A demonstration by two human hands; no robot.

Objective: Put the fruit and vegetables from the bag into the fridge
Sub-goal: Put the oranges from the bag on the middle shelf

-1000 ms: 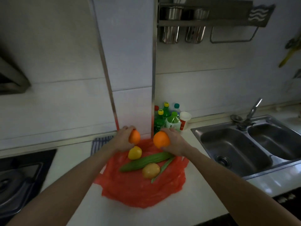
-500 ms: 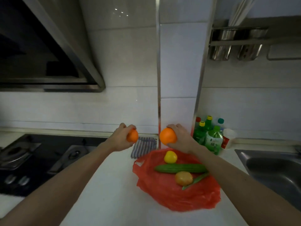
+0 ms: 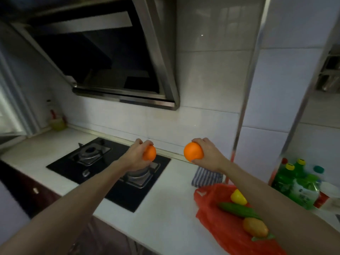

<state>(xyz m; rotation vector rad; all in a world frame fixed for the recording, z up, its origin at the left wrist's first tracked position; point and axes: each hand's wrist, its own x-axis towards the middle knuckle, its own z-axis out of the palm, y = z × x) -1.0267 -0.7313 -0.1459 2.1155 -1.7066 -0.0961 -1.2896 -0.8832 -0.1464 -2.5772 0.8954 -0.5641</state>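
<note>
Orange skins looking firm, light, bit waxy | L hand (image 3: 135,156) curling fingers round L orange (image 3: 150,153) | R hand (image 3: 208,153) cupping R orange (image 3: 192,152) | prob. rolling if loosened, whole-palm grip round middle suiting.

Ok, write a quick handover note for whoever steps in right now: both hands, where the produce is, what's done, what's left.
Left hand grips an orange, raised over the stove.
Right hand grips a second orange, raised above the striped cloth.
On the red bag, spread on the counter: a yellow fruit, a cucumber, a yellow-brown fruit and a green piece partly hidden by the right arm.
Done: both oranges are off the bag.
Left: take them to the fridge, which is not in view, then fetch the rest.
</note>
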